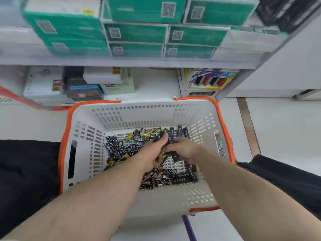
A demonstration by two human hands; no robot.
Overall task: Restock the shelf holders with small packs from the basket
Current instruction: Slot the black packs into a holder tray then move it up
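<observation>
- Step in hand, as I judge it: gathering packs out of the basket (83,119), nothing put on the shelf yet.
- Basket is white with an orange rim, sits on the floor right in front of the lower shelf (156,84).
- Small packs (114,145) lie loose on the basket bottom: black with stars at left, yellow and black ones at the back, black striped ones near the front.
- Long dark packs (184,176) lie at front right; more stand against the back right wall.
- Left hand (152,153) reaches in, grip clenched on a dark pack (160,137) that sticks up past the fingers.
- Right hand (184,150) is just beside it, touching or nearly so, fingers curled round a few long dark packs under it.
- Exact count in either hand: can't tell, fingers hide them.
- Shelf holders themselves: can't make out for sure. Lower shelf shows mixed boxes, a colourful display box (210,80) at right; upper shelf carries green cartons (137,32).
- Next move likely calls for: keeping both grips tight, lifting clear of the basket wall, matching pack type to the right holder, sliding packs in aligned.
- Risk: loose packs slipping back into the pile on the lift.
</observation>
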